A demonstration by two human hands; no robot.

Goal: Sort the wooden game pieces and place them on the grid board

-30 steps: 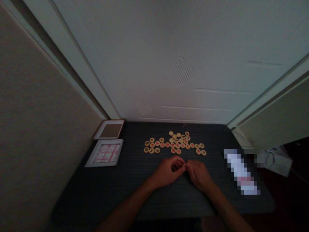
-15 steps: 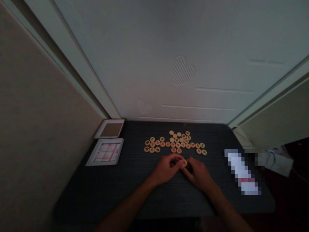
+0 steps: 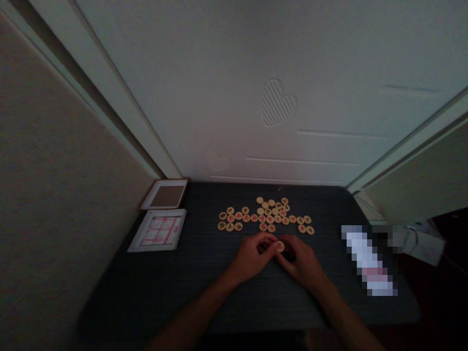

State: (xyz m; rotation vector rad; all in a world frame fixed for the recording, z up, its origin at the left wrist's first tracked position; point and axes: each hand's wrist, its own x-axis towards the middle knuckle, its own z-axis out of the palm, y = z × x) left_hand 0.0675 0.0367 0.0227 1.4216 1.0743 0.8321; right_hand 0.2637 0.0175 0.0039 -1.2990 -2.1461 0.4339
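Observation:
Near the middle of the dark table, a round wooden xiangqi piece [image 3: 280,246] with a red character faces up between my two hands. My left hand [image 3: 254,256] pinches it from the left with thumb and fingers. From the right, my right hand [image 3: 300,259] closes thumb and fingers on its other edge. Just beyond my fingers lie several more round xiangqi pieces [image 3: 262,219], with red or black characters. A few blank-faced discs [image 3: 260,211] are among them, toward the back of the group.
On the dark table [image 3: 175,287], a white open tray [image 3: 181,229] with red lines inside and a second shallow tray [image 3: 184,187] stand at the left. A blurred-out white object [image 3: 367,261] lies at the right. Behind rises a pale panel [image 3: 237,122] with heart reliefs.
My right fingers have drawn closer around the piece. The red character on it looks turned. The other pieces lie as before, and the view has shifted slightly.

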